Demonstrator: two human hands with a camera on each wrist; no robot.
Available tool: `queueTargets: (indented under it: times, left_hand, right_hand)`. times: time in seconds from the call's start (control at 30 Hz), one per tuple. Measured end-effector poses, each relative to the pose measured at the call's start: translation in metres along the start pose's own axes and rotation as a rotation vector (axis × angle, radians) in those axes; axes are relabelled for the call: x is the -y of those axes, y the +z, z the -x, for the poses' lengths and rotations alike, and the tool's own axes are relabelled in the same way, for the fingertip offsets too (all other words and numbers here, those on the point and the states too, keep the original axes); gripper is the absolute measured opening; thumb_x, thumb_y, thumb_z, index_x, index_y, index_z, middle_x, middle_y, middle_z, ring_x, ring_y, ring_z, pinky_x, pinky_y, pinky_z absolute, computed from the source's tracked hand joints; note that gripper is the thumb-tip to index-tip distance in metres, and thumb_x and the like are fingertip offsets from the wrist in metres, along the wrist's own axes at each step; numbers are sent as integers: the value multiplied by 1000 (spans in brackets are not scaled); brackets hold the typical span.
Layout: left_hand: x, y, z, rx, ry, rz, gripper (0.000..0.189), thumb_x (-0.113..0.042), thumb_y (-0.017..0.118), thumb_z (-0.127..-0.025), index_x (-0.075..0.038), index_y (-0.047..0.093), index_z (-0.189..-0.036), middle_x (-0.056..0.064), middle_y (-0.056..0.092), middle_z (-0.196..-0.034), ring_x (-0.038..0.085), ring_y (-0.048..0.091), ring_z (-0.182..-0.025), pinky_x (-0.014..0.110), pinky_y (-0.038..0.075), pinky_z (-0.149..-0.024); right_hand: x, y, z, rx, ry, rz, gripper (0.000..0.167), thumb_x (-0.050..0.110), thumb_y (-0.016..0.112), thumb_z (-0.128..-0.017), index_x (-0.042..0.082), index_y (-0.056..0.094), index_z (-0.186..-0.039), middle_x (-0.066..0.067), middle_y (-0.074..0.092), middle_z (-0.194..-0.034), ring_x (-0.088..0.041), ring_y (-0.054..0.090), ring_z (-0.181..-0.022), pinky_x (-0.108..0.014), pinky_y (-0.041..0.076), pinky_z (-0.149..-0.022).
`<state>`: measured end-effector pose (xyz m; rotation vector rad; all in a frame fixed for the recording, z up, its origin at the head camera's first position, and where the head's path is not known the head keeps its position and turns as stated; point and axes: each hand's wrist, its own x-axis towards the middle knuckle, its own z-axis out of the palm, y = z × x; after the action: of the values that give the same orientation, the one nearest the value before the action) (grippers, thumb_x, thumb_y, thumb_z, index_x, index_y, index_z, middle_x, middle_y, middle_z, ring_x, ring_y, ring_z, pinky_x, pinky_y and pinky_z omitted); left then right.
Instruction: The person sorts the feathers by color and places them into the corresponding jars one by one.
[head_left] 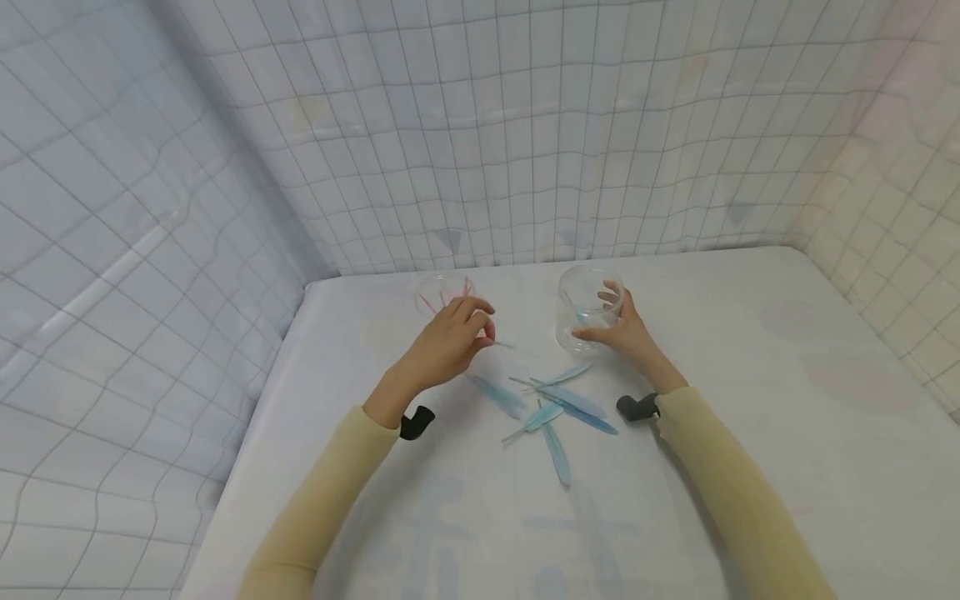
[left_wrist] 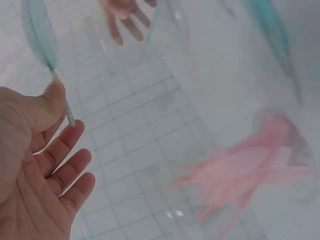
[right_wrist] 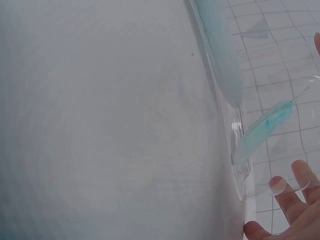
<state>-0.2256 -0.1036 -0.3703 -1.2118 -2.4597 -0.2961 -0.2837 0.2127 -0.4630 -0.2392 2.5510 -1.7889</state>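
Note:
My left hand (head_left: 446,343) pinches the quill of a pale blue feather (left_wrist: 39,35) between thumb and forefinger, above the table. The other fingers are loosely bent in the left wrist view. With my right hand (head_left: 622,329) I hold a clear plastic jar (head_left: 567,321) from its right side, upright on the table. Through the jar's wall a light blue feather (right_wrist: 265,130) shows inside, slanting. Several blue feathers (head_left: 573,400) lie loosely on the table between and in front of my hands.
A second clear jar (head_left: 422,293) stands at the back left, partly behind my left hand, with pink feathers (left_wrist: 250,160) in it. Grid-patterned cloth walls (head_left: 480,167) rise behind and beside the white table (head_left: 750,350).

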Motion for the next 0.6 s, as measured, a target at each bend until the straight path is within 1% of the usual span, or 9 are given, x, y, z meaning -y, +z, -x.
queueTargets:
  times: [0.07, 0.17, 0.23, 0.3, 0.4, 0.5, 0.57, 0.6]
  left_hand:
    - [2, -6, -20, -37, 18, -13, 9, -10, 66, -90, -6, 58, -92, 16, 53, -119, 32, 48, -112, 39, 39, -95]
    - [8, -11, -50, -61, 5, -83, 9, -11, 64, -92, -5, 58, -95, 14, 53, -120, 30, 48, -114, 38, 40, -95]
    - [10, -12, -70, -48, -16, -184, 9, -14, 61, -93, -6, 58, -96, 12, 53, -121, 29, 48, -116, 37, 39, -97]
    - [10, -10, -89, -17, -20, -318, 9, -15, 57, -96, -6, 58, -98, 11, 52, -121, 27, 47, -117, 36, 37, -99]
    - [5, -3, -114, 42, 14, -557, 12, -13, 54, -98, -5, 58, -105, 10, 52, -121, 26, 46, -117, 36, 34, -102]
    - [-3, 7, -134, 92, 64, -738, 19, -8, 53, -97, -3, 59, -114, 10, 51, -122, 25, 45, -119, 37, 32, -104]
    - [-8, 14, -143, 115, 83, -810, 22, -7, 54, -96, -4, 59, -118, 9, 51, -122, 25, 44, -120, 38, 31, -105]
    - [-10, 17, -147, 128, 85, -829, 22, -7, 54, -96, -4, 59, -118, 9, 51, -123, 24, 43, -121, 38, 30, -106]
  right_hand:
    - [-1, -1, -1, 1, -5, -3, 107, 33, 86, -70, 19, 14, -148, -14, 27, -150, -37, 23, -137, -54, 21, -107]
    - [-1, -1, -1, 3, -7, -5, 107, 33, 86, -70, 19, 14, -148, -14, 27, -150, -37, 22, -137, -54, 20, -107]
    - [0, -1, -1, 0, -4, -6, 108, 34, 86, -69, 19, 14, -148, -14, 27, -150, -37, 22, -137, -54, 20, -107]
    - [0, 0, -1, -5, 2, -10, 109, 35, 86, -68, 19, 14, -149, -13, 27, -150, -36, 23, -137, -53, 20, -107]
    - [0, 1, 0, -12, 13, -16, 110, 36, 87, -68, 19, 15, -149, -13, 28, -150, -35, 24, -136, -52, 22, -107]
    - [0, 2, 0, -16, 14, -21, 109, 36, 87, -68, 19, 15, -148, -13, 28, -150, -34, 26, -136, -51, 24, -106]
    - [-1, 3, 0, -19, 10, -20, 108, 35, 86, -68, 19, 16, -148, -14, 28, -149, -34, 26, -135, -51, 24, -106]
    - [-1, 2, -1, -20, 4, -20, 107, 34, 86, -69, 19, 16, -148, -14, 28, -149, -34, 26, -135, -51, 25, -106]
